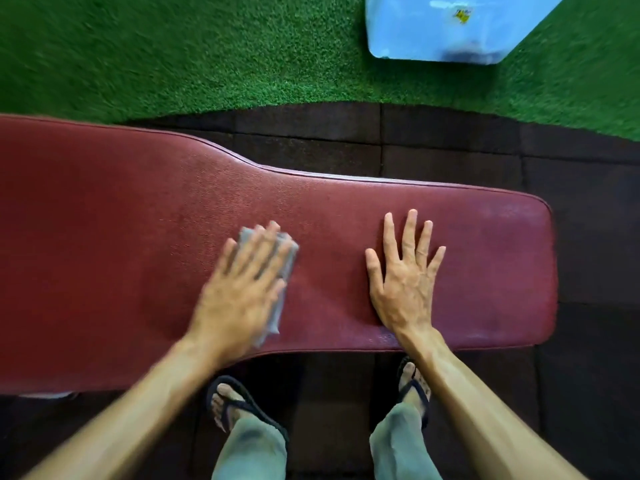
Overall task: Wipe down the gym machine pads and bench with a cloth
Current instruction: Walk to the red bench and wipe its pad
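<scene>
Because the left hand was motion-blurred, I could make out only the edges of the grey cloth beneath it; the red bench ran out of frame at left. Beyond it lay dark floor tiles, green turf and a pale blue box, cropped at top. Left fingers spread flat, pressing the cloth on the pad. The right hand lay splayed on the bench, empty.
</scene>
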Motion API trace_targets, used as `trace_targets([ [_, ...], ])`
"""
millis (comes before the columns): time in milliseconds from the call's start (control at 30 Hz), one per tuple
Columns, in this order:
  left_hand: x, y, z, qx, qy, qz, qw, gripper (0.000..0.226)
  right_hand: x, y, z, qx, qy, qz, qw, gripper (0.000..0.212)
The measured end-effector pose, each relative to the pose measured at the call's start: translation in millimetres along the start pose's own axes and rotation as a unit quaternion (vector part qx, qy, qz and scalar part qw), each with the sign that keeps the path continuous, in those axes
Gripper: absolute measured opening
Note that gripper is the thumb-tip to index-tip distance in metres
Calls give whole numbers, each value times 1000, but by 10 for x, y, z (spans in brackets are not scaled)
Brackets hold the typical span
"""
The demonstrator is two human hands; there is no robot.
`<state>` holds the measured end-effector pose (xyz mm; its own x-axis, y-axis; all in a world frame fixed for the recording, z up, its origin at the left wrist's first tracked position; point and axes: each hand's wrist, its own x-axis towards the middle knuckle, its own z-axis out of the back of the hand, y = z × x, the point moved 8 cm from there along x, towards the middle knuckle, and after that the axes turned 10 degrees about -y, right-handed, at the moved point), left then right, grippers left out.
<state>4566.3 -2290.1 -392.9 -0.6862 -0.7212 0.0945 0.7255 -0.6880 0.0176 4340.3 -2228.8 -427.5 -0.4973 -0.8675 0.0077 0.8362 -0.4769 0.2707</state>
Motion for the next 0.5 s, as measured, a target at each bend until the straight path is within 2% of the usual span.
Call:
trace_targets([
  [100,692,541,-57,-9,-30,89,996,61,-108,279,-41,-22,1,15,1000,63],
  [167,1095,383,-89,-35,-36,121,991,61,-133,412,-71,-27,-4,1,1000,63],
  [200,1143,213,-86,-49,-42,109,992,61,-139,441,-80,-27,-3,-9,1000,64],
  [267,820,-167,-48,-67,-24,46,996,62,-139,458,-82,-34,-8,-14,999,65],
  [333,123,-260,45,-65,-4,23,998,63,-144,468,-89,-44,-9,-1,999,66],
  [400,-380,0,169,-44,-1,38,998,65,-145,488,-86,-45,-3,8,999,67],
  [500,-51,704,84,11,0,81,997,63,-137,620,-100,-47,8,44,998,68],
])
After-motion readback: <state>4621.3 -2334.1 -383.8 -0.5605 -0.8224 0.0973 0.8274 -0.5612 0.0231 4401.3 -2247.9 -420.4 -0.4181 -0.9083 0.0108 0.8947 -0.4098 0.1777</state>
